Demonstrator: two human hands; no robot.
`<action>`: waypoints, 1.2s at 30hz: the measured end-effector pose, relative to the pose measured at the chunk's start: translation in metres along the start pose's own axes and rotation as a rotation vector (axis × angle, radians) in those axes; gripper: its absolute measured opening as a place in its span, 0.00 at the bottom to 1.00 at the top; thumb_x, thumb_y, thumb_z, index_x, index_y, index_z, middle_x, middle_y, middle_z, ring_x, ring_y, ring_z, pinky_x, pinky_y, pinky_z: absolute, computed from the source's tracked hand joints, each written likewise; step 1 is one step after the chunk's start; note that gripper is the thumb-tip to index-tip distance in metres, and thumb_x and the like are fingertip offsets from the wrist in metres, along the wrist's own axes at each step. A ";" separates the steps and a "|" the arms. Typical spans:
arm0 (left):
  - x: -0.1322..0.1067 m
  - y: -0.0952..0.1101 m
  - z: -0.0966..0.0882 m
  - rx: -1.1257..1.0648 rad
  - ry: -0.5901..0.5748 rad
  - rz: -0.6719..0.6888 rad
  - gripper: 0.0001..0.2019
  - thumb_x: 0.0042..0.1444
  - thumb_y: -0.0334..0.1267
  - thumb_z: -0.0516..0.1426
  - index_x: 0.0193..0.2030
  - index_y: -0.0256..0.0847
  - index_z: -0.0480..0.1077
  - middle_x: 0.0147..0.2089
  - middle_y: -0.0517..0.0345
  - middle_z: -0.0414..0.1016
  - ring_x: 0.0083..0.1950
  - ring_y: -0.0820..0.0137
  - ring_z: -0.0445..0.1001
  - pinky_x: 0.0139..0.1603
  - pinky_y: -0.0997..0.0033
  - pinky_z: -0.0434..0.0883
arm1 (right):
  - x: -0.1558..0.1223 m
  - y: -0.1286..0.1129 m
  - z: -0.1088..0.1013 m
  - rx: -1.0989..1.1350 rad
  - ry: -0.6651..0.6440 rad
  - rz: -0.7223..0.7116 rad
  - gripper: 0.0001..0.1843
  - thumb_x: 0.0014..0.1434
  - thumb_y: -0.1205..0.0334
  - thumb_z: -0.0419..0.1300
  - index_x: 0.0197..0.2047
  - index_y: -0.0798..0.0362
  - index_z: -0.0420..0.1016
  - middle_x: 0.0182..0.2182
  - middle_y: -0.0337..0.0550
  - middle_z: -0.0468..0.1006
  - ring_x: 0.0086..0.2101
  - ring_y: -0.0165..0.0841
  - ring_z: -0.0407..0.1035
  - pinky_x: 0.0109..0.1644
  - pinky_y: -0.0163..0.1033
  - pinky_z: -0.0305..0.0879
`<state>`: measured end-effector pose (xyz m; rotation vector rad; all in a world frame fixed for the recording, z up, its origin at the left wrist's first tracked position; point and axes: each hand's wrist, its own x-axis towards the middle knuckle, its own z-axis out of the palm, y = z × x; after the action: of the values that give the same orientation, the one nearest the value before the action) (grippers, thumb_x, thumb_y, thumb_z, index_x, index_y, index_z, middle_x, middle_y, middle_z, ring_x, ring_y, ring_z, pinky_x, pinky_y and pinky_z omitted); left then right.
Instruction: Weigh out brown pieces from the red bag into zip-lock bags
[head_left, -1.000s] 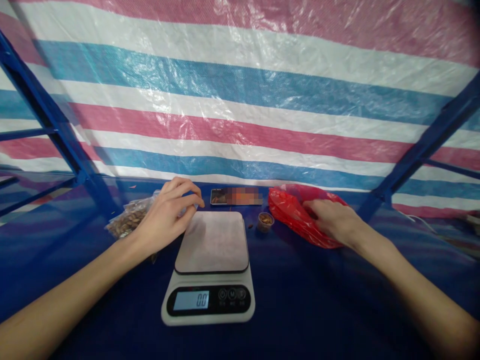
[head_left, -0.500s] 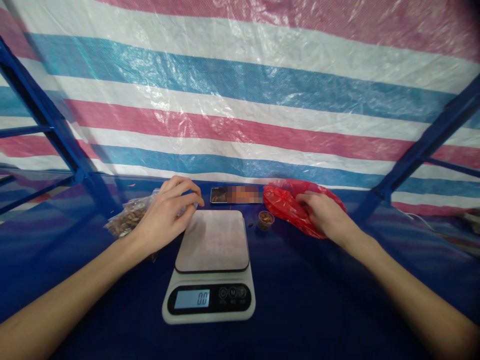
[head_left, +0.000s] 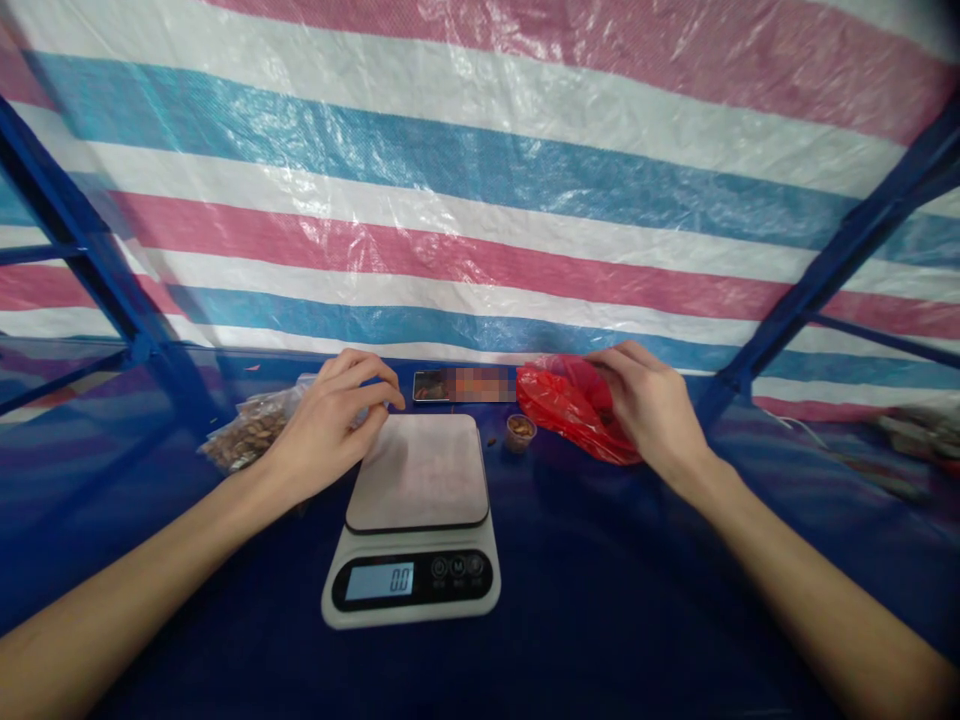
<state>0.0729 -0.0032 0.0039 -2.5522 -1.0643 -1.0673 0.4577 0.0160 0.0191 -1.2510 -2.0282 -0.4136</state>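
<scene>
Crumpled red thin-plastic bag (head_left: 559,408) lies on the blue worktop (head_left: 592,600), mouth partly open. Right hand (head_left: 645,400) at its rim, fingers bent, slightly parted; tips partly hidden, so cannot tell whether they grip anything. Handling there seems best done gently, rim held wide, clear of the small clear round cup (head_left: 520,438) of brown pieces just beside. Left hand (head_left: 349,410) loosely curled, half open, between white flat scale (head_left: 420,475) and clear plastic bag of brown pieces (head_left: 247,435); hold unclear.
</scene>
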 end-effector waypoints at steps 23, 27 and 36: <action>0.003 0.002 0.003 -0.023 0.018 -0.005 0.15 0.65 0.32 0.49 0.35 0.43 0.77 0.43 0.54 0.78 0.50 0.59 0.71 0.56 0.52 0.69 | -0.001 -0.011 0.000 -0.050 -0.055 0.008 0.19 0.56 0.79 0.51 0.32 0.52 0.81 0.42 0.51 0.80 0.45 0.45 0.73 0.50 0.48 0.68; 0.004 0.003 0.001 -0.029 0.026 -0.028 0.15 0.63 0.31 0.49 0.34 0.42 0.78 0.42 0.53 0.79 0.50 0.59 0.71 0.56 0.52 0.69 | -0.015 -0.077 -0.019 0.472 -0.111 -0.315 0.18 0.62 0.79 0.50 0.34 0.51 0.77 0.37 0.43 0.80 0.37 0.35 0.74 0.43 0.41 0.69; 0.003 -0.008 0.008 -0.009 0.037 -0.056 0.15 0.60 0.29 0.50 0.33 0.40 0.78 0.41 0.53 0.79 0.50 0.59 0.70 0.55 0.52 0.69 | -0.065 -0.122 -0.016 0.506 -0.399 -0.671 0.16 0.63 0.79 0.51 0.33 0.50 0.72 0.46 0.46 0.85 0.44 0.39 0.74 0.45 0.46 0.70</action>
<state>0.0734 0.0081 -0.0005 -2.5125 -1.1309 -1.1313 0.3759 -0.0944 -0.0041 -0.3386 -2.6518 0.0738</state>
